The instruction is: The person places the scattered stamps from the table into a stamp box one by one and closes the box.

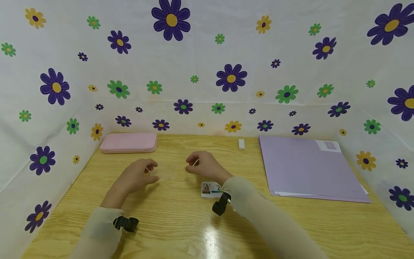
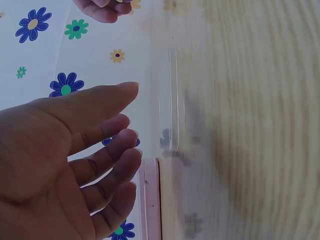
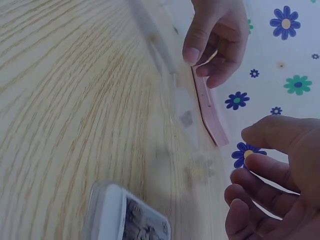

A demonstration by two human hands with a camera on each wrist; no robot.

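Observation:
A thin, clear, flat piece (image 1: pixel 166 172) lies on the table between the two hands, its edges catching the light; its exact kind cannot be told. Left of it, my left hand (image 1: pixel 137 175) hovers with thumb and fingers spread apart, holding nothing. In the left wrist view that hand (image 2: pixel 75 160) has relaxed fingers facing the clear piece (image 2: pixel 172 100). On the other side, my right hand (image 1: pixel 207 167) has loosely bent fingers with nothing between them, also seen in the right wrist view. A small white case with a printed picture (image 1: pixel 210 189) sits just below the right hand.
A pink case (image 1: pixel 129 142) lies at the back left. A small white block (image 1: pixel 241 144) stands near the back edge. Purple folders (image 1: pixel 307 169) with white sheets lie at the right. Flower-patterned cloth (image 1: pixel 200 54) walls the table at the back and sides.

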